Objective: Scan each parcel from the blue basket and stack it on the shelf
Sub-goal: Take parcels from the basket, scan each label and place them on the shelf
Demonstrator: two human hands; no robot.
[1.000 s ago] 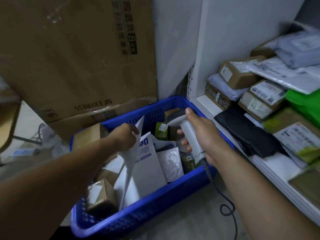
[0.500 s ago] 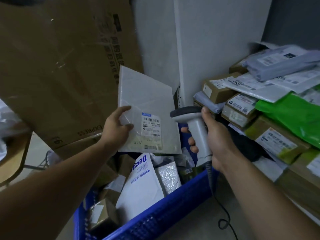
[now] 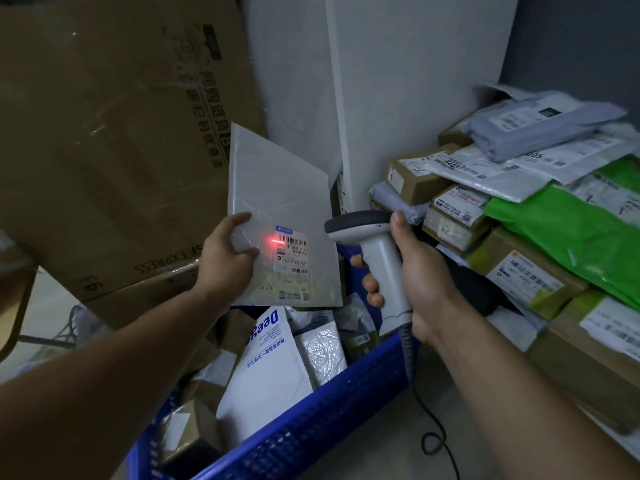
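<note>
Filling the upper left is a big brown cardboard carton (image 3: 114, 140) with dark print. To the right stands the white shelf (image 3: 398, 98), its board heaped with parcels: brown boxes with white labels, a bright green bag (image 3: 568, 233), a grey mailer (image 3: 540, 126) on top of the pile, pale printed bags beneath it, and a black parcel (image 3: 474, 289) low at the front.

Below sits the blue basket (image 3: 311, 424), a perforated plastic crate. Inside it lie a white mailer with blue lettering (image 3: 266, 368), a crinkled silver pouch (image 3: 322, 351) just beside it, a small brown box (image 3: 187, 434) at the near corner, and more packets behind, partly hidden.

Held up above the basket is the parcel (image 3: 277, 188), a flat, thin, pale grey mailer, upright and slightly tilted, its face turned to the camera. The left hand (image 3: 225, 258) pinches its left edge, thumb on the front and fingers behind.

The right hand (image 3: 415, 278) is wrapped round the grip of a grey-white handheld scanner (image 3: 377, 251), whose dark-topped head points left at the parcel; its cable (image 3: 433, 434) trails to the floor.

A white shipping label (image 3: 292, 261) with barcodes sits on the parcel's lower half. A red scan line (image 3: 273, 241) glows at the label's upper left edge.
</note>
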